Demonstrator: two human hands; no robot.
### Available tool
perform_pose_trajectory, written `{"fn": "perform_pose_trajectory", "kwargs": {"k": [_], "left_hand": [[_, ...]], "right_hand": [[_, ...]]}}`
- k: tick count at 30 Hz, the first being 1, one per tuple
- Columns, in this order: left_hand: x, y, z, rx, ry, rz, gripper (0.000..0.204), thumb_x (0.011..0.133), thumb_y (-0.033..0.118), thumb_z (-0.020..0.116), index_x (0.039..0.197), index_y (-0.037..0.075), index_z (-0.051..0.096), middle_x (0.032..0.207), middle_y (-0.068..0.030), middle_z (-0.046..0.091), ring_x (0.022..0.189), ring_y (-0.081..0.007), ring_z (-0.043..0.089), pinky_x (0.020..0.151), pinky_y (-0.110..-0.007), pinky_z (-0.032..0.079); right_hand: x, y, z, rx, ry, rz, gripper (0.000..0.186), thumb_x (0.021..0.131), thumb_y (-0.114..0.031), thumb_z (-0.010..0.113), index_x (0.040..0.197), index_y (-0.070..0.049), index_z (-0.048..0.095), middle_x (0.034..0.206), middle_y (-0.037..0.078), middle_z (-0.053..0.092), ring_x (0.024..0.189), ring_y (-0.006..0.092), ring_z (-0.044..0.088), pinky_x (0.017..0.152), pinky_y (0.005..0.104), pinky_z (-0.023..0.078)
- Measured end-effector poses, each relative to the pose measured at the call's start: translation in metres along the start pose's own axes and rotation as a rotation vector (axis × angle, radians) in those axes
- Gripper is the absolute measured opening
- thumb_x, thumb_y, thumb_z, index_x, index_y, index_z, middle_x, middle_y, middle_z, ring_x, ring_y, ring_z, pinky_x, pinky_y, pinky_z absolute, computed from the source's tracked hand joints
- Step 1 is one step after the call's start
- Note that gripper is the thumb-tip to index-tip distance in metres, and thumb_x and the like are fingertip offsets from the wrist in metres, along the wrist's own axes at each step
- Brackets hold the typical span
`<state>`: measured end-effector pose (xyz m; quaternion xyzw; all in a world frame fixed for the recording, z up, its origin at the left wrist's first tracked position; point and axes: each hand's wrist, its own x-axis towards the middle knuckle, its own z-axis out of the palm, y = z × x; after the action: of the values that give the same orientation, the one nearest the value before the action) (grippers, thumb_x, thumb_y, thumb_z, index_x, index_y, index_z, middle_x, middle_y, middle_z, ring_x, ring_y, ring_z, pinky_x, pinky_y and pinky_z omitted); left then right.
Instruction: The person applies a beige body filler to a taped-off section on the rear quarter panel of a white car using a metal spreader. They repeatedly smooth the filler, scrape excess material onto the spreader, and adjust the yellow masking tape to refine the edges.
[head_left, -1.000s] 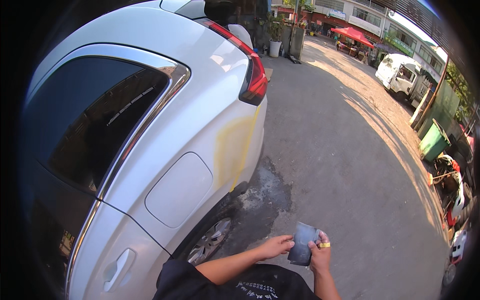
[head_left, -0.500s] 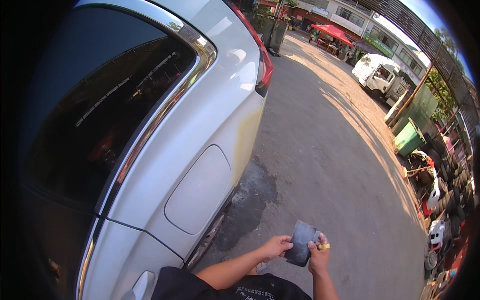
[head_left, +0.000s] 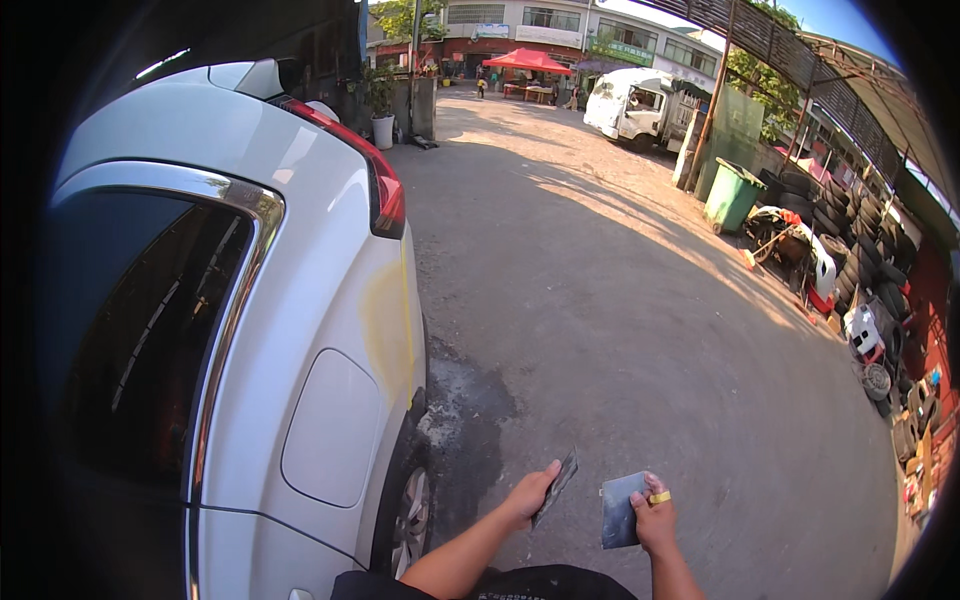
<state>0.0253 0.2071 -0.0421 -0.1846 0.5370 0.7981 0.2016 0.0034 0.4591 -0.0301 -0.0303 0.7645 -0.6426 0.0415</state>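
My left hand (head_left: 528, 497) grips a thin dark flat piece (head_left: 559, 487), turned nearly edge-on, that looks like sandpaper. A little apart from it, my right hand (head_left: 655, 522) holds a grey-blue rectangular sheet (head_left: 619, 513) with a dusty face, also like sandpaper. A yellow band (head_left: 660, 497) circles a finger of that hand. Both pieces hang over the ground beside a white car (head_left: 320, 270). Its rear side panel has a dull patch with a yellowish edge (head_left: 385, 320), behind the closed fuel flap (head_left: 331, 428). Neither hand touches the car.
The car's rear wheel (head_left: 411, 515) is close on my left, near a wet dark stain (head_left: 465, 420) on the ground. A green bin (head_left: 733, 195), stacked tyres (head_left: 858, 262) and car parts line the right side. A white truck (head_left: 632, 108) and a red canopy (head_left: 527, 61) stand farther off.
My hands have moved apart, and each now has its own piece; before, both held overlapping dark sheets together. The view has swung, showing more of the car's rear and the yard.
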Motion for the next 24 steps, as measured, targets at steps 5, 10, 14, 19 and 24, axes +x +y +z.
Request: {"fn": "perform_pose_trajectory", "kwargs": {"k": [5, 10, 14, 19, 24], "left_hand": [[0.011, -0.026, 0.066, 0.187, -0.129, 0.172, 0.039, 0.099, 0.037, 0.045, 0.097, 0.003, 0.063, 0.084, -0.0012, 0.061, 0.075, -0.0086, 0.053, 0.071, -0.025, 0.043], [0.005, -0.041, 0.145, 0.312, -0.257, 0.238, 0.028, 0.094, 0.025, 0.056, 0.103, -0.001, 0.061, 0.094, -0.0044, 0.063, 0.086, -0.0112, 0.054, 0.079, -0.026, 0.045], [0.011, -0.058, 0.185, 0.467, -0.407, 0.174, 0.025, 0.092, 0.022, 0.059, 0.104, 0.0, 0.061, 0.093, -0.0036, 0.063, 0.087, -0.0105, 0.055, 0.079, -0.028, 0.045], [0.017, -0.068, 0.202, 0.681, -0.344, 0.255, 0.022, 0.093, 0.024, 0.057, 0.092, 0.002, 0.062, 0.076, 0.0024, 0.057, 0.072, -0.0067, 0.048, 0.066, -0.025, 0.043], [0.019, -0.059, 0.204, 0.81, -0.304, 0.302, 0.028, 0.094, 0.028, 0.055, 0.092, 0.001, 0.062, 0.08, -0.003, 0.061, 0.077, -0.0097, 0.052, 0.072, -0.028, 0.045]], "right_hand": [[-0.02, 0.033, -0.071, -0.203, -0.039, -0.003, 0.041, 0.08, -0.009, 0.069, 0.118, -0.002, 0.055, 0.079, 0.0, 0.057, 0.068, 0.0071, 0.052, 0.063, 0.0237, 0.045], [-0.049, 0.027, -0.125, -0.312, -0.145, 0.099, 0.04, 0.079, -0.014, 0.071, 0.116, -0.007, 0.058, 0.077, 0.004, 0.065, 0.068, 0.0102, 0.059, 0.063, 0.027, 0.049], [-0.062, 0.032, -0.148, -0.427, -0.201, -0.031, 0.047, 0.076, -0.015, 0.071, 0.12, -0.012, 0.056, 0.079, 0.009, 0.067, 0.07, 0.02, 0.065, 0.066, 0.0323, 0.051], [-0.068, 0.028, -0.164, -0.548, -0.223, -0.04, 0.059, 0.073, -0.017, 0.072, 0.128, -0.014, 0.051, 0.098, 0.02, 0.067, 0.091, 0.035, 0.066, 0.075, 0.0402, 0.052], [-0.066, 0.022, -0.163, -0.5, -0.185, -0.133, 0.06, 0.073, -0.016, 0.071, 0.129, -0.011, 0.05, 0.105, 0.023, 0.064, 0.096, 0.0387, 0.063, 0.08, 0.0422, 0.051]]}}
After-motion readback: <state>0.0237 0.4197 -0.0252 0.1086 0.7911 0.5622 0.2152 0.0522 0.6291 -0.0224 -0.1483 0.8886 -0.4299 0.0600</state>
